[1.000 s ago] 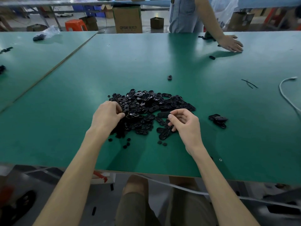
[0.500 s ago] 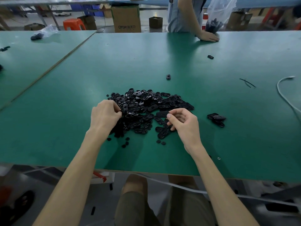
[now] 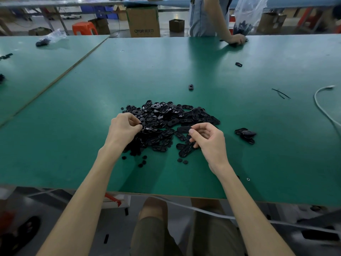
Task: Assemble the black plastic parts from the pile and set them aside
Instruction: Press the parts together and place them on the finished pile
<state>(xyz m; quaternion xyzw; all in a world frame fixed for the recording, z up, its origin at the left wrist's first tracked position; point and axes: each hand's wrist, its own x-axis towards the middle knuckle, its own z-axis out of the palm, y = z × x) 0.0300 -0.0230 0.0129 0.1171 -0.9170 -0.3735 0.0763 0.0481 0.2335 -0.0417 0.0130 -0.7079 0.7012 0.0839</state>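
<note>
A pile of black plastic parts (image 3: 166,117), mostly flat ovals, lies on the green table (image 3: 258,163) in front of me. My left hand (image 3: 123,128) hovers at the pile's left side, thumb and forefinger pinching a small black piece. My right hand (image 3: 208,139) is at the pile's right front and holds a flat oval part (image 3: 183,129) by its end between thumb and fingers. A small group of parts set aside (image 3: 246,134) lies to the right of the pile. A few round buttons (image 3: 142,161) are scattered in front.
Another person (image 3: 204,15) stands across the table, a hand (image 3: 235,39) on its far edge beside a clear bag of black parts (image 3: 243,24). Single parts (image 3: 191,87) (image 3: 238,64) lie farther out. A white cable (image 3: 324,108) curves at right. Black strips (image 3: 280,93) lie nearby.
My left hand has lifted slightly with a small piece pinched. My right hand has raised the oval part off the pile. The other person's hand pulled back to the far edge.
</note>
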